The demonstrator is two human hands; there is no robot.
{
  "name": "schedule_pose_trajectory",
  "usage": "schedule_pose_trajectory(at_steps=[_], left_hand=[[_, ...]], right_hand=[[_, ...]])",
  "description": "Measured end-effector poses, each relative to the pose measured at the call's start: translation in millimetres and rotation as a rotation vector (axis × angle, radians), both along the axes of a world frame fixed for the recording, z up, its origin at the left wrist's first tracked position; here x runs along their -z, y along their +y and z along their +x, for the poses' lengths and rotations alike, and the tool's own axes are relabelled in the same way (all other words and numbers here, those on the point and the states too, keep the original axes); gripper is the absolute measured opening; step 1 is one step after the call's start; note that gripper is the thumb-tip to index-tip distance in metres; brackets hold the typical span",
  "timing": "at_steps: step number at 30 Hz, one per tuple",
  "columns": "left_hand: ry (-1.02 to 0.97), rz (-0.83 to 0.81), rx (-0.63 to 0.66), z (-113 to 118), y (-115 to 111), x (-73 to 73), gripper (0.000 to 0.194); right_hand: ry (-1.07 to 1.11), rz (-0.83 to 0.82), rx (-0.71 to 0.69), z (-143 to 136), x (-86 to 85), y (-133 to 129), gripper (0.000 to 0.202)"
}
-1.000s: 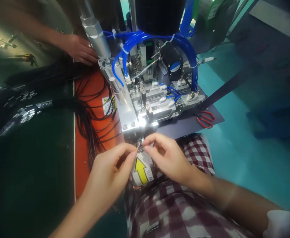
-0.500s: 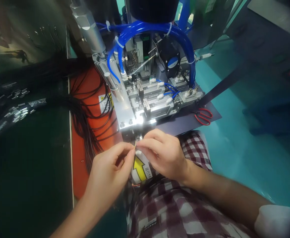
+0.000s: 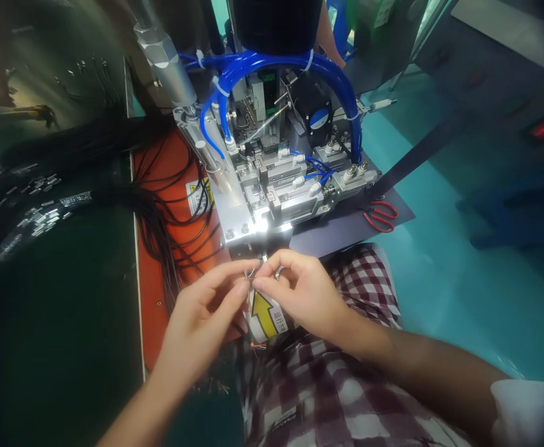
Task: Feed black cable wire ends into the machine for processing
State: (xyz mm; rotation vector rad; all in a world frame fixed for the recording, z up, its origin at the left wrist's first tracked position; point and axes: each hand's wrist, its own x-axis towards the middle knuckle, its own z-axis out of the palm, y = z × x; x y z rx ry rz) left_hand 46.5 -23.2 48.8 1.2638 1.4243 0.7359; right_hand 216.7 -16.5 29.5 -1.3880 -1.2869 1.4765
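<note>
Several thin coloured wires (image 3: 249, 273) are bunched at the fingertips of my two hands, in front of the machine. My left hand (image 3: 204, 304) pinches them between thumb and forefinger. From the other side, my right hand (image 3: 302, 288) has thumb and forefinger closed on the end of a red wire (image 3: 250, 279). Just below lies a white label with a yellow arrow (image 3: 263, 313). Another small cluster of bare wire ends (image 3: 258, 345) pokes out under that label. My fingers hide much of the wires.
A metal machine (image 3: 276, 192) with blue air hoses (image 3: 352, 93) stands ahead. Black cables (image 3: 153, 230) drape over the orange surface (image 3: 148, 335) at left. Red-handled snips (image 3: 382, 217) lie on the grey plate at right. Yellow-handled pliers (image 3: 30, 113) are at far left.
My right thumb and forefinger have shifted and now pinch a red wire. The wires have fanned apart, and my left forefinger has straightened.
</note>
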Motion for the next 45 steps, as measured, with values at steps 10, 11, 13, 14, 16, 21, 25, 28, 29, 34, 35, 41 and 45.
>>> schedule_pose_trajectory(at_steps=[10,11,13,14,16,21,25,28,29,34,35,41,45], left_hand=[[-0.354,-0.274,0.203,-20,12,-1.7,0.023],[-0.352,-0.288,0.205,-21,12,-2.3,0.022],[-0.32,-0.309,0.193,-22,12,-4.0,0.021],[-0.299,-0.306,0.176,-21,12,-5.0,0.021],[-0.233,-0.255,0.133,-17,9,-6.5,0.023],[0.017,0.139,-0.038,4,-7,-0.8,0.016],[0.16,0.365,-0.009,9,-13,2.3,0.007],[0.094,0.214,0.098,4,-6,-6.5,0.019],[0.068,0.161,0.143,1,-3,-10.0,0.026],[0.048,-0.008,0.105,-2,3,-14.9,0.023],[0.038,-0.016,0.071,-2,3,-13.9,0.022],[0.073,-0.005,0.087,0,2,-9.5,0.025],[0.2,0.107,-0.037,-8,-6,12.2,0.03]], right_hand=[[-0.151,0.215,-0.071,1,-9.6,-2,0.011],[-0.161,0.239,-0.078,2,-10.5,-2,0.011],[-0.17,0.276,-0.092,3,-12.4,-3,0.011],[-0.174,0.286,-0.098,3,-13.4,-4,0.011],[-0.185,0.291,-0.112,4,-15.8,-4,0.013],[-0.212,0.202,-0.113,5,-20.0,-1,0.015],[-0.158,0.154,-0.132,7,-17.0,2,0.015],[-0.109,0.162,-0.156,10,-13.6,1,0.014],[-0.105,0.169,-0.154,11,-13.0,0,0.014],[-0.113,0.153,-0.121,11,-12.9,-4,0.012],[-0.104,0.135,-0.114,10,-12.5,-5,0.012],[-0.171,0.228,-0.07,7,-7.0,-7,0.01],[-0.232,0.221,-0.05,3,-6.6,-8,0.009]])
